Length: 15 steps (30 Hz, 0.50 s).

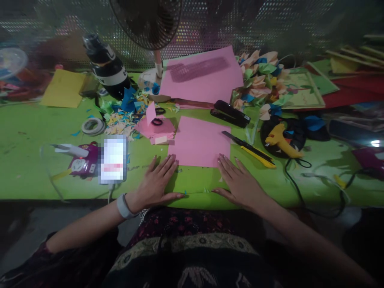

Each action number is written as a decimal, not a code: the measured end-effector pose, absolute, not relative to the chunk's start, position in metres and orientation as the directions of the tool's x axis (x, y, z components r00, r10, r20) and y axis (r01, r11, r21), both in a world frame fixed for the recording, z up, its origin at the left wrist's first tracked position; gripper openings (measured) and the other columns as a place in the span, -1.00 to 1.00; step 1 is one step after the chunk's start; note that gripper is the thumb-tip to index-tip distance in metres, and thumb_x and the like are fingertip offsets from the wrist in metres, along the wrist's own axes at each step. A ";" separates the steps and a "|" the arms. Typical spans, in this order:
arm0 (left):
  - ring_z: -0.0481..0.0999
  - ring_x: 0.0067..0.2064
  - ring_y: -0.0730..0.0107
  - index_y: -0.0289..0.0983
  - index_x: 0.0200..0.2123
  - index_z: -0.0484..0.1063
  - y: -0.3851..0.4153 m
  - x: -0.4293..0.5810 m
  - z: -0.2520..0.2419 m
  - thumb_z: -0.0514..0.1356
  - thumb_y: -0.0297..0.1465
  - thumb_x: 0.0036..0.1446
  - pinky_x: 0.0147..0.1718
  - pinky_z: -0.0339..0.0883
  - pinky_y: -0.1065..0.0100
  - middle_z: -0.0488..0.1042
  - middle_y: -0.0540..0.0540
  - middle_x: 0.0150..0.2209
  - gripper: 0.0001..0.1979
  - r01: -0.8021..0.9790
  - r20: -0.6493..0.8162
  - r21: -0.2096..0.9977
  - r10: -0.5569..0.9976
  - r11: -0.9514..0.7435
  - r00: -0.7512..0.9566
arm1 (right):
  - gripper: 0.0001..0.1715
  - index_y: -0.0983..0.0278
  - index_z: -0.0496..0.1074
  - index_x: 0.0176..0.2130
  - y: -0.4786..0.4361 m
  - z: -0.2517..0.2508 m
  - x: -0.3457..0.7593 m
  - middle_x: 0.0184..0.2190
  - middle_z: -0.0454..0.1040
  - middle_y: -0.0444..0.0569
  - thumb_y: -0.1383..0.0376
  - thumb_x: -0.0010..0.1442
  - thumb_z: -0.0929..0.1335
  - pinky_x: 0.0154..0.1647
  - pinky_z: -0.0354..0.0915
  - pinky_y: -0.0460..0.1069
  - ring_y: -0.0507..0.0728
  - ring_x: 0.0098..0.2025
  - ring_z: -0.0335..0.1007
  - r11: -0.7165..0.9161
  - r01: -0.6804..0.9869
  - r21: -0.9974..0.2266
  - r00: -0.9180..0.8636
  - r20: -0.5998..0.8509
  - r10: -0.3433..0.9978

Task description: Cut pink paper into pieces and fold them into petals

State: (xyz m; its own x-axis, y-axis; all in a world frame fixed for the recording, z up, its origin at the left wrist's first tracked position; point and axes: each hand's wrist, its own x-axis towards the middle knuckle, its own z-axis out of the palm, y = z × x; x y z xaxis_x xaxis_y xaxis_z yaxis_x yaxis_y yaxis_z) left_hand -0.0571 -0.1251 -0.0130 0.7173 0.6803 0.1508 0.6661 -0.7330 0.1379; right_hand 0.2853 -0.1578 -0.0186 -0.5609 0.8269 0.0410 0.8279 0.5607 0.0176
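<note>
A pink sheet of paper [199,142] lies flat on the green tabletop [198,182] in front of me. My left hand [157,180] rests open, its fingertips at the sheet's near left corner. At the near right corner lies my right hand [237,178], also open, with fingers stretched out. Neither hand grips anything. A yellow and black box cutter [255,154] lies across the sheet's right edge. To the left is a pile of pink paper pieces [159,128] with scissors [156,121] partly hidden on it.
Behind the sheet sit a black stapler [231,114] and larger pink paper [204,76]. A yellow glue gun [282,140] rests at right, with its cord near the table edge. A phone [112,160], tape roll [93,126], black bottle [106,68] and fan [158,64] stand left and behind.
</note>
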 end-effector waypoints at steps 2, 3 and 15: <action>0.12 0.50 -0.03 -0.29 0.55 -0.39 -0.127 -0.064 -0.011 -0.08 0.27 0.31 0.49 -0.28 -0.13 0.10 -0.35 0.49 0.07 0.676 0.144 0.123 0.687 -0.726 0.712 | 0.18 0.43 -0.72 0.47 -0.157 -0.020 0.285 0.50 -0.02 0.37 -0.25 0.42 0.03 0.45 0.07 0.39 0.42 0.51 0.01 0.568 0.823 0.033 -0.569 0.061 0.820; 0.12 0.50 -0.02 -0.30 0.56 -0.37 -0.128 -0.067 -0.009 -0.07 0.27 0.31 0.49 -0.27 -0.12 0.09 -0.34 0.49 0.06 0.678 0.137 0.118 0.688 -0.726 0.713 | 0.18 0.44 -0.72 0.47 -0.157 -0.021 0.285 0.49 0.01 0.39 -0.25 0.42 0.04 0.44 0.08 0.40 0.43 0.50 0.03 0.570 0.821 0.040 -0.571 0.069 0.818; -0.01 0.54 -0.04 -0.14 0.43 0.22 -0.073 -0.081 0.010 -0.12 0.18 0.40 0.46 -0.04 -0.16 0.01 -0.15 0.54 -0.25 0.795 0.130 0.126 0.805 -0.593 0.580 | 0.20 0.45 -0.62 0.50 -0.156 -0.028 0.287 0.48 0.06 0.39 -0.24 0.42 0.08 0.42 0.14 0.36 0.43 0.49 0.07 0.573 0.819 0.045 -0.573 0.118 0.811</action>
